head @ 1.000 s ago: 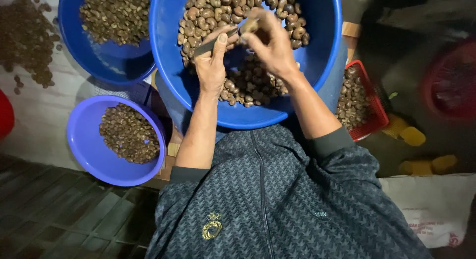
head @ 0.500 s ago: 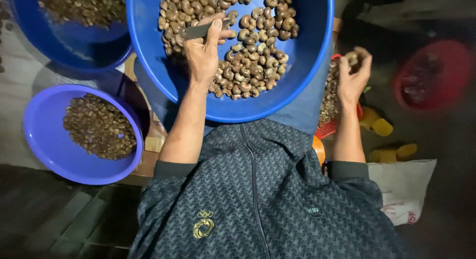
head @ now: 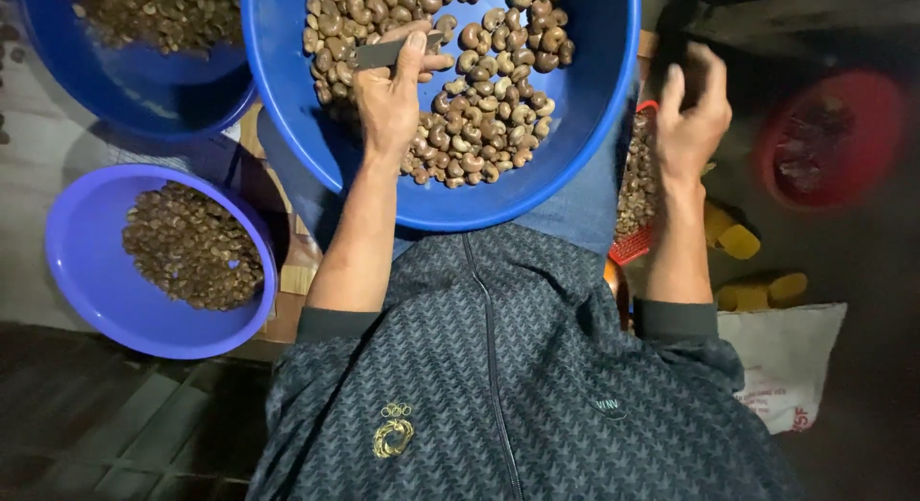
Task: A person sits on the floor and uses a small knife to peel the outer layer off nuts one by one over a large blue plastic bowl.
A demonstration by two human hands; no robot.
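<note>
My left hand [head: 391, 93] is over the large blue basin [head: 594, 108] on my lap and grips a small knife [head: 383, 52] by its blade end. The basin holds a heap of brown cashew nuts [head: 484, 117]. My right hand [head: 692, 117] hovers out to the right above the red basket [head: 640, 189] of nuts, fingers spread, with nothing visible in it.
A purple basin [head: 86, 271] of dark shells sits at the left. Another blue basin [head: 125, 79] of shells is at the upper left. A red basin [head: 834, 141] is at the far right, yellow objects [head: 738, 240] and a white sack [head: 786, 367] below it.
My right hand left the blue basin, carried a nut out over the red basket and opened; the nut is gone from it. My left hand stayed with the knife.
</note>
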